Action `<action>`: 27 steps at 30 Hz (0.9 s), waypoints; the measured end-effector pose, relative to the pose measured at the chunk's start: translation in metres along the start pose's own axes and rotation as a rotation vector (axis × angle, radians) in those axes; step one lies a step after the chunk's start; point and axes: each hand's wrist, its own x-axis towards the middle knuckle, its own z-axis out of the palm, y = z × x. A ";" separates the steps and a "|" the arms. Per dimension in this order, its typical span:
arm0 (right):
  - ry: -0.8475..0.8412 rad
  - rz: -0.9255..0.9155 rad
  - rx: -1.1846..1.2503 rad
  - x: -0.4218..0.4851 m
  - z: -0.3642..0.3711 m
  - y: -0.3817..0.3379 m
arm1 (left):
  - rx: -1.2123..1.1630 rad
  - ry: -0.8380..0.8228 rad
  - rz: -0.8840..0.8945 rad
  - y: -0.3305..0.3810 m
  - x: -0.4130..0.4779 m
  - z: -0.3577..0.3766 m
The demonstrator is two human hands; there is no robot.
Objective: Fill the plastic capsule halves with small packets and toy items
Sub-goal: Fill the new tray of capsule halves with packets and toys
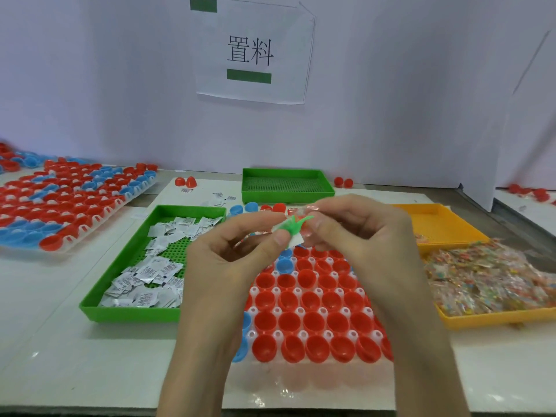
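Both hands are raised together above the near holder (301, 383) of red capsule halves (288, 322). A few blue halves (284, 263) sit at its left side.

The left hand (237, 254) has its fingers curled, and its thumb and forefinger pinch a white packet (290, 241). The right hand (364, 236) also has its fingers curled, and its fingertips pinch a small green toy (297, 224). The toy sits right against the packet, between the two hands.

Left of the holder, a green tray (129, 314) holds loose white packets (150, 278). On the right, a yellow tray (496, 319) holds a heap of clear-wrapped toys (487, 281). A second green tray (285, 196) stands behind, near the wall.

At far left another holder (90, 239) carries red and blue halves. A paper sign (252, 52) hangs on the wall above.
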 end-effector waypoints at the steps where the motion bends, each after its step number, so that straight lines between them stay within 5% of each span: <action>1: 0.015 0.010 0.027 -0.004 0.003 0.001 | 0.001 -0.006 0.009 0.000 0.000 0.001; 8: 0.126 0.086 0.102 -0.008 0.008 0.008 | 0.026 0.002 0.034 -0.001 -0.001 0.004; 19: -0.073 0.185 0.091 -0.012 0.005 0.012 | 0.270 0.068 0.182 0.001 -0.001 0.002; 27: -0.063 0.112 0.038 -0.011 0.006 0.017 | 0.421 0.021 0.250 0.001 -0.002 0.002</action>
